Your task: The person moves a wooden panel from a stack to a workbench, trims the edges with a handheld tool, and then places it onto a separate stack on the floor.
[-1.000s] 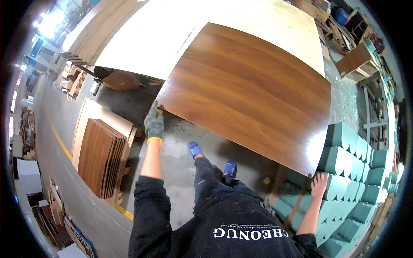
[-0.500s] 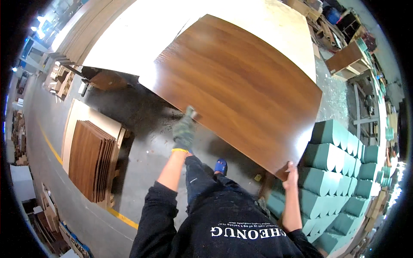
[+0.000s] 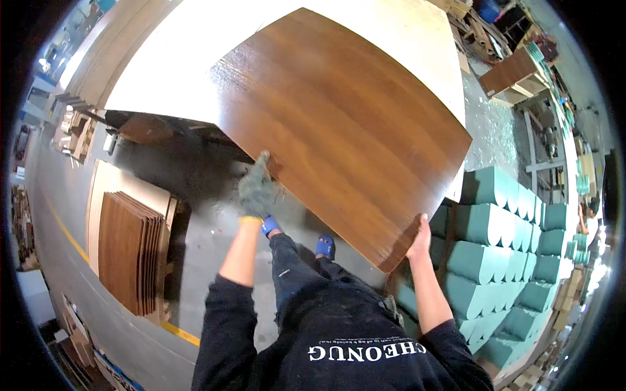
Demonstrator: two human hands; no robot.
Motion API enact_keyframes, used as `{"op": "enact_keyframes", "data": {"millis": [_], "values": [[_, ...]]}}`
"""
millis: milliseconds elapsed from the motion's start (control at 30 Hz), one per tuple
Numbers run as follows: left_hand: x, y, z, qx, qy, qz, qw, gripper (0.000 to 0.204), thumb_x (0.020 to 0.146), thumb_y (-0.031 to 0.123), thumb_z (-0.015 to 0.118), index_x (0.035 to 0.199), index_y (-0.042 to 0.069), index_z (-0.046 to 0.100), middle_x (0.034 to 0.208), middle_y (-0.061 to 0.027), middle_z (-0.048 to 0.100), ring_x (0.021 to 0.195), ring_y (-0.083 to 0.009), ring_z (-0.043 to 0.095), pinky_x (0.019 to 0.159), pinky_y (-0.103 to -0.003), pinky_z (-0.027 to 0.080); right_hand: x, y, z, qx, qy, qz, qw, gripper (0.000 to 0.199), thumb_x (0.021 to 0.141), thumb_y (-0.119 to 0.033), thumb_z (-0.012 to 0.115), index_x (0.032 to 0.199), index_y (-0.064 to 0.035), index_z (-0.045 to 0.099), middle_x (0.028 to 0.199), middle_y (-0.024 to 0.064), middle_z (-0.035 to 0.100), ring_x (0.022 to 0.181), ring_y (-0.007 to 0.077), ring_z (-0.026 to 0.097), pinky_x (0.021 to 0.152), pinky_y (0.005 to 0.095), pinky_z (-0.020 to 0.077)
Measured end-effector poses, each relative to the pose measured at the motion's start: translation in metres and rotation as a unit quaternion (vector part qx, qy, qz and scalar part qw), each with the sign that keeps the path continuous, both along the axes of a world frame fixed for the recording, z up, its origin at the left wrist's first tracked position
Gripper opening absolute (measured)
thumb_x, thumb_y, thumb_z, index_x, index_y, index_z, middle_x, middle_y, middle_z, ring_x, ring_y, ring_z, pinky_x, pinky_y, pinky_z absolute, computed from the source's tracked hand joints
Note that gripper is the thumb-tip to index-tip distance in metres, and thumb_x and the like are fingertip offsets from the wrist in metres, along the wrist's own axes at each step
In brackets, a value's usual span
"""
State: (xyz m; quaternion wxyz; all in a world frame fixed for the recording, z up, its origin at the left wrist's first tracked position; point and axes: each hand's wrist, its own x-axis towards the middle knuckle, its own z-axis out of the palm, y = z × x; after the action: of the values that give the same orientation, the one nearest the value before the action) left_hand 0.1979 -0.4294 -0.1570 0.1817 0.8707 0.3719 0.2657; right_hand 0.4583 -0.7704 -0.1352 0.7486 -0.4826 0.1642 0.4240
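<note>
A large brown wood-grain panel (image 3: pixel 345 130) with a glossy face and a bowed far edge lies partly over a pale work surface (image 3: pixel 163 75). Its near corner juts out past the surface toward me. My left hand (image 3: pixel 259 189), in a grey-green glove with a yellow cuff, grips the near long edge, thumb on top and fingers hidden below. Bare, my right hand (image 3: pixel 420 240) holds the short right edge by the near corner; its thumb shows along the edge and the other fingers are mostly underneath.
Stacked green rounded blocks (image 3: pixel 486 225) stand close by my right arm. On the left floor, several brown panels (image 3: pixel 130 251) lean together on a pallet beside a yellow line (image 3: pixel 179 333). A brown-topped box (image 3: pixel 512 75) is at far right. Another person (image 3: pixel 590 218) shows at the right rim.
The panel has shifted left and turned slightly, its near corner swinging left. Both hands moved with it, still on its edges. My left foot has come into view below the left glove.
</note>
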Motion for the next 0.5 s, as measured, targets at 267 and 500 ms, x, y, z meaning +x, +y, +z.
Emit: {"op": "enact_keyframes", "data": {"millis": [267, 500], "values": [[-0.024, 0.018, 0.001, -0.095, -0.012, -0.063, 0.993, 0.046, 0.086, 0.006, 0.046, 0.132, 0.006, 0.046, 0.122, -0.0129, 0.058, 0.104, -0.0255, 0.059, 0.086, -0.033, 0.047, -0.087, 0.102, -0.043, -0.011, 0.046, -0.047, 0.998, 0.068, 0.087, -0.049, 0.056, 0.136, -0.0058, 0.034, 0.136, 0.0096, 0.041, 0.123, 0.0293, 0.041, 0.104, 0.0483, 0.0327], [0.004, -0.179, 0.166, -0.459, -0.093, 0.116, 0.876, 0.051, 0.088, 0.047, 0.052, 0.110, 0.001, 0.048, 0.076, -0.0037, 0.056, 0.062, -0.0157, 0.052, 0.055, -0.028, 0.044, -0.084, 0.113, -0.033, 0.009, 0.019, -0.072, 0.997, 0.075, 0.085, -0.044, 0.062, 0.139, -0.0046, 0.028, 0.141, 0.0077, 0.036, 0.128, 0.0245, 0.035, 0.107, 0.0441, 0.0282]]}}
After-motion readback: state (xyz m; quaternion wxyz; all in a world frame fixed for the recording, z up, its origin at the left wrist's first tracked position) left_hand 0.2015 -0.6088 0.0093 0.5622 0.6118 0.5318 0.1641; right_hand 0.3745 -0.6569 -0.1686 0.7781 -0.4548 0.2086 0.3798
